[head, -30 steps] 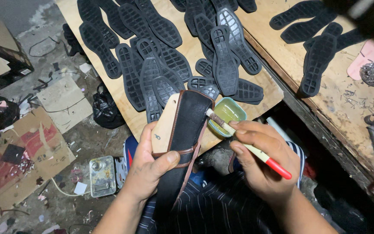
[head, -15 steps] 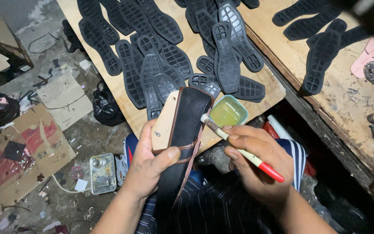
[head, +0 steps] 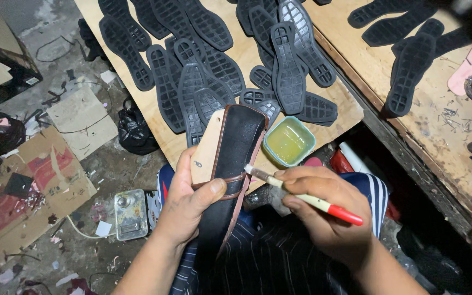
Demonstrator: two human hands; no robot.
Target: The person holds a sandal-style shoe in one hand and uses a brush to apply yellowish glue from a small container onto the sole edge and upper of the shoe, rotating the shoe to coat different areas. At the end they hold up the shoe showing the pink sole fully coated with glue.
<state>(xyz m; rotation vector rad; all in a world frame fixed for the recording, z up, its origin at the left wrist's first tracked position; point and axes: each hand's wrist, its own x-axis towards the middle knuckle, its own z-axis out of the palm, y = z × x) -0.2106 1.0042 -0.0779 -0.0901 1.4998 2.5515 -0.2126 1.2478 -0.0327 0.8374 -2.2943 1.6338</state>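
Left hand (head: 189, 199) clamps the black shoe upper (head: 235, 164) off the board's near edge, right hand (head: 323, 210) pinching the brush (head: 301, 196) — glue could smear the leather if bristles slip.

There are two hands: one left hand (head: 189, 205) and one right hand (head: 329, 210). There is one black shoe upper (head: 230, 164) with a brown edge, and one brush (head: 301, 195) with a red tip. There is one small green dish (head: 289, 141) of yellow glue. Black rubber soles (head: 288, 60) lie on two wooden boards (head: 247, 54); there are more than twenty, too piled up to count right. One metal tin (head: 130, 214) lies on the floor, and one black bag (head: 135, 131).
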